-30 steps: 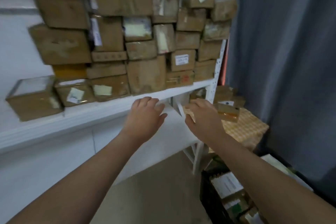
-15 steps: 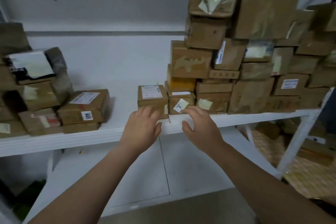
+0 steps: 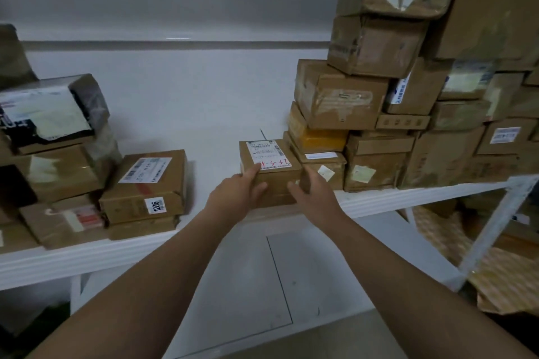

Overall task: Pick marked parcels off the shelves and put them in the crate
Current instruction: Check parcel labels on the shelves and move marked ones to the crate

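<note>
While it sat on the shelf, parcel: red-marked
Left hand: gripped its left corner
Right hand: gripped its right side

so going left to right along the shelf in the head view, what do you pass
black-wrapped parcel → box with 1206 sticker → left hand → box with red writing → right hand → tall stack of boxes

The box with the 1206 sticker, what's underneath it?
A flatter brown parcel lies under the 1206 box, on the white shelf. Only its front face shows; its top is covered.
</note>
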Demonstrator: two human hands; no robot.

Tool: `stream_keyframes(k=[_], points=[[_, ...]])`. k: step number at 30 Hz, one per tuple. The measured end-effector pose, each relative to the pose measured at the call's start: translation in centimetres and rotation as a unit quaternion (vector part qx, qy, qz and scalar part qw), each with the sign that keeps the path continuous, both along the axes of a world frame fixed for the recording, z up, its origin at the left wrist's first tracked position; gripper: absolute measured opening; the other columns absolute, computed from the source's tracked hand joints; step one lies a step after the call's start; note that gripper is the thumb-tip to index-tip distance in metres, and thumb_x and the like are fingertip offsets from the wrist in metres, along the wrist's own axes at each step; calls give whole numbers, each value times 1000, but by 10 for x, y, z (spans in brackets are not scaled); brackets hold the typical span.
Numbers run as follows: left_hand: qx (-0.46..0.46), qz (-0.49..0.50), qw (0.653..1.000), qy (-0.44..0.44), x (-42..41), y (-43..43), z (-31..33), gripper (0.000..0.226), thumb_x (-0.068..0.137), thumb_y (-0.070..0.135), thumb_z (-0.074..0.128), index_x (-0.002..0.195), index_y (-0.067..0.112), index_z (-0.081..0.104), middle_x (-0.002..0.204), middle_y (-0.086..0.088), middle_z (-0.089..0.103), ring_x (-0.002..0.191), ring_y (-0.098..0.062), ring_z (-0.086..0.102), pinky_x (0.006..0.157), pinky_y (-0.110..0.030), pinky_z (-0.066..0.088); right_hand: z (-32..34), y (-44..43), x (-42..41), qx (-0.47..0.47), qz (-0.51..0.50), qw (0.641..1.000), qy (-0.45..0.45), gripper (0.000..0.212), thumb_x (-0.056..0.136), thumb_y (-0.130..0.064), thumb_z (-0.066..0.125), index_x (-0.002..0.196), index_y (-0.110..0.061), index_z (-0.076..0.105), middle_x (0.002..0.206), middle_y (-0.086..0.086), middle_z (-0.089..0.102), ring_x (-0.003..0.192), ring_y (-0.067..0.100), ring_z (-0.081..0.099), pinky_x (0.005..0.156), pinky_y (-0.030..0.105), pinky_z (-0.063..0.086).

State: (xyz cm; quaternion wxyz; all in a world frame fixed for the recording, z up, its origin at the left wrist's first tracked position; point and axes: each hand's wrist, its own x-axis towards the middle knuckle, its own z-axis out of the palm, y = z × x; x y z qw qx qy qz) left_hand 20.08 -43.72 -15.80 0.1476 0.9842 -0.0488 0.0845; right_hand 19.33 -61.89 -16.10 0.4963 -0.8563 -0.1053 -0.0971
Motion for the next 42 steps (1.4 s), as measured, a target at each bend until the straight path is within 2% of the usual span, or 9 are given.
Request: stream_keyframes(k=[4,7,13,20,27,30,33,36,42], points=[[-173,-18,981,-88,-22,-7,-18,37,100,38,37,132,20,44,131,-6,56,112,-23,56,90,-37,49,-5,9,-2,102,11,995,20,30,98,-36,47,124,-24,55,117,-6,63,103,6,57,76,15,47],[-375,20,915,-145,-47,-17,-28,8,98,24,47,106,21,48,115,7,58,104,-13,58,83,-25,53,-15,16,-14,172,2,985,-1,32,96,-29,54,127,-18,50,119,-4,59,102,0,55,70,5,46],[-516,37,826,-225,-79,-13,-36,28,94,9,53,113,25,40,110,20,56,103,7,58,84,-12,49,-21,31,-44,238,47,969,-39,30,94,-20,57,117,-33,43,114,-22,52,102,-19,50,78,4,45],[-502,33,824,-260,-98,-1,-15,30,94,10,54,115,26,41,109,26,52,99,21,52,81,-4,44,-9,47,-54,241,77,964,-81,30,94,-17,57,115,-34,44,117,-18,55,103,-18,51,80,4,44],[-342,37,887,-307,-118,30,-7,65,78,9,75,131,30,42,128,6,36,119,3,40,99,-13,40,6,72,-62,251,138,949,-131,46,86,-31,64,125,-31,40,128,-12,53,117,0,54,87,17,50],[-298,51,882,-362,-132,46,7,58,82,1,69,129,27,47,124,7,39,115,4,40,95,-3,33,7,91,-67,227,157,949,-151,66,82,-33,67,135,-39,29,140,-12,45,128,3,46,96,26,49],[-268,60,878,-393,-139,64,25,48,85,1,64,126,23,51,118,11,45,110,-7,50,93,-12,40,11,112,-68,221,151,950,-161,72,82,-25,66,137,-46,23,146,-8,39,133,8,41,101,39,48],[-224,69,903,-360,-139,84,37,49,87,4,62,132,18,48,127,3,48,116,-14,49,98,-31,44,18,134,-64,206,130,955,-171,72,82,-18,63,139,-44,28,143,-4,44,130,11,45,101,44,47],[-125,122,953,-247,-136,118,54,64,92,16,56,148,17,25,150,-7,28,134,-24,35,105,-34,33,34,166,-48,62,112,975,-181,62,88,-12,63,142,-29,36,133,-2,53,108,6,52,94,28,46]])
